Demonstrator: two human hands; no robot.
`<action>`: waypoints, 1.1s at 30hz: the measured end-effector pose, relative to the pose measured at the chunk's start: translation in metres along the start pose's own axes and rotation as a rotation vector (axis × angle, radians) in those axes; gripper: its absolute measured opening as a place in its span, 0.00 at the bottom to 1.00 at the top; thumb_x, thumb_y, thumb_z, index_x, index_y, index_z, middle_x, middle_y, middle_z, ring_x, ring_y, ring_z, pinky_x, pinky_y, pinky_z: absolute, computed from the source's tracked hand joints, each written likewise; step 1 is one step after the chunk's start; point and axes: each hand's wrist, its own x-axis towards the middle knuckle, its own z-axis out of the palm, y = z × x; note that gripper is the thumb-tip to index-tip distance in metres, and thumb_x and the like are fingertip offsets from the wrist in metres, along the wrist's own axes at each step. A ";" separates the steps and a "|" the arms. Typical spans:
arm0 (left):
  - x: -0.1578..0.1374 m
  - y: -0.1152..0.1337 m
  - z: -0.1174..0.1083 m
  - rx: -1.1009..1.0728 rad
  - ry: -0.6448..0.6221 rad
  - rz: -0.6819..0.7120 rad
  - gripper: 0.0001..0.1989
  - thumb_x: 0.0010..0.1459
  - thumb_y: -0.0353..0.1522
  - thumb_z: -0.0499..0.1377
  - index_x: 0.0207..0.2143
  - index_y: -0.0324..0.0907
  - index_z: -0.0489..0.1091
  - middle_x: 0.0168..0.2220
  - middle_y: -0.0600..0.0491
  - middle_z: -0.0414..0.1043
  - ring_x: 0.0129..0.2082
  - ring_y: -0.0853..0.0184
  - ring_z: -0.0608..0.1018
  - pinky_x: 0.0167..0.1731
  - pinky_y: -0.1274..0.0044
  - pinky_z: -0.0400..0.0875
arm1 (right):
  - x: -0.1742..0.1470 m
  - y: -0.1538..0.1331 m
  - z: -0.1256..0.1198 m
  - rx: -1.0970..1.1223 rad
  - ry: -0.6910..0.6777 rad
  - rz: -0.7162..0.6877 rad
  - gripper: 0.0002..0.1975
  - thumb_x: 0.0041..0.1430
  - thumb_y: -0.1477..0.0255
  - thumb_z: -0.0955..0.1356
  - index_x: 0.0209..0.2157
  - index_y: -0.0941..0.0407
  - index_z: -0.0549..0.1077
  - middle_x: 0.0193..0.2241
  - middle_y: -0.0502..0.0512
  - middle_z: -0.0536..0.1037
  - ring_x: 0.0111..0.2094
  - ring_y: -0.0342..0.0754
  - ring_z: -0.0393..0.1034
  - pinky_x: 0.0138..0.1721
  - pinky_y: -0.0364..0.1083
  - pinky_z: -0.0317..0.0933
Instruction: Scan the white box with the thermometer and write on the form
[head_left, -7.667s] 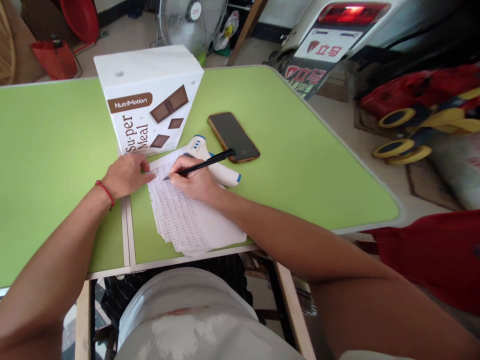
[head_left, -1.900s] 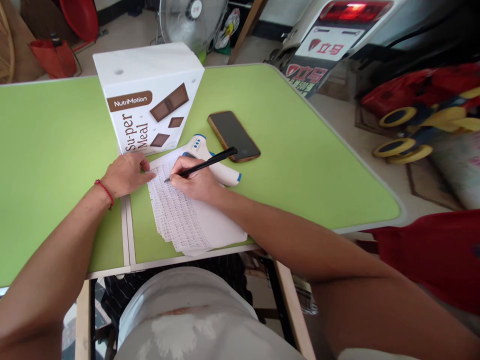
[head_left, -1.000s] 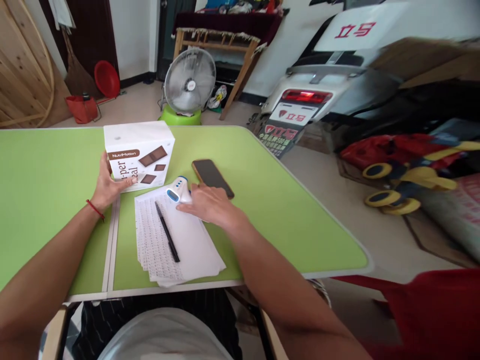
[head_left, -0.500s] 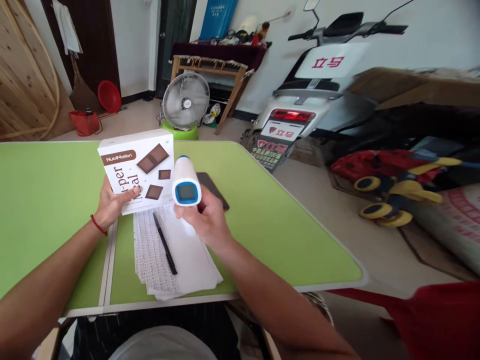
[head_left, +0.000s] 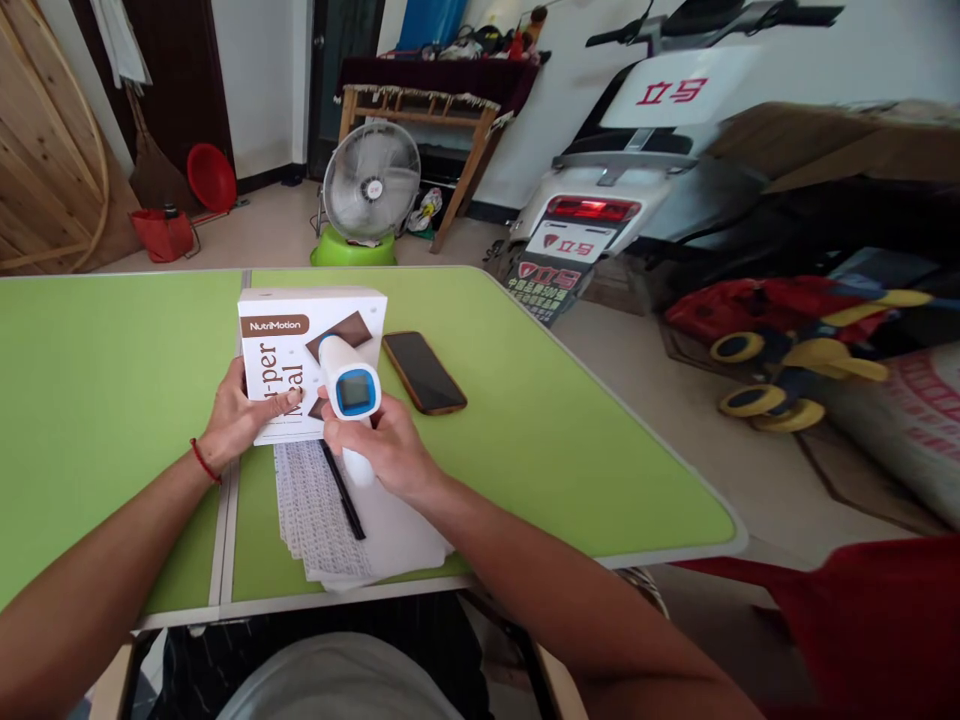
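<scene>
My left hand grips a white box by its left side, thumb across the front. The box stands upright, with brown squares and "NutriMotion" printed on it. Around the handle of a white infrared thermometer my right hand is closed. Its blue-framed screen faces me, and its front end covers part of the box. Below both hands lies a stack of printed papers, topped by a blank sheet and a black pen. A dark phone lies to the right of the box.
The green table has a seam on its left part. Beyond it stand a fan on a green stool and a white scooter. A yellow-wheeled toy is at the right, with a red chair near me.
The box has moved right and stands straighter. The thermometer has shifted left, now overlapping the box's front. More of the phone shows. The view has tilted slightly downward.
</scene>
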 end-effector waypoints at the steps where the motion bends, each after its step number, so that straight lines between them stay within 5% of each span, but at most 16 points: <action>1: 0.001 -0.003 -0.001 -0.004 -0.003 0.012 0.37 0.39 0.44 0.78 0.49 0.39 0.70 0.47 0.45 0.78 0.43 0.57 0.80 0.40 0.65 0.78 | -0.001 0.001 0.001 0.011 0.007 0.000 0.13 0.45 0.65 0.75 0.31 0.54 0.71 0.21 0.44 0.72 0.20 0.41 0.65 0.26 0.45 0.60; 11: 0.005 -0.016 -0.009 -0.037 -0.121 0.038 0.38 0.42 0.40 0.77 0.53 0.41 0.67 0.46 0.45 0.77 0.45 0.53 0.80 0.42 0.61 0.78 | -0.003 0.004 0.005 0.018 -0.031 -0.034 0.12 0.50 0.62 0.75 0.26 0.54 0.71 0.18 0.45 0.72 0.21 0.42 0.66 0.28 0.46 0.62; 25: 0.013 -0.002 -0.028 0.065 -0.404 0.038 0.39 0.43 0.39 0.76 0.54 0.40 0.64 0.50 0.42 0.76 0.49 0.52 0.78 0.46 0.62 0.77 | -0.003 0.006 0.001 -0.036 -0.049 0.000 0.14 0.49 0.61 0.76 0.27 0.53 0.71 0.17 0.44 0.72 0.20 0.42 0.65 0.26 0.46 0.61; 33: 0.013 0.003 -0.027 0.055 -0.430 0.103 0.34 0.44 0.36 0.76 0.52 0.41 0.68 0.47 0.44 0.78 0.48 0.53 0.80 0.43 0.65 0.79 | -0.003 0.002 0.002 -0.032 -0.051 -0.002 0.15 0.48 0.60 0.76 0.25 0.53 0.70 0.16 0.44 0.73 0.20 0.43 0.65 0.27 0.47 0.61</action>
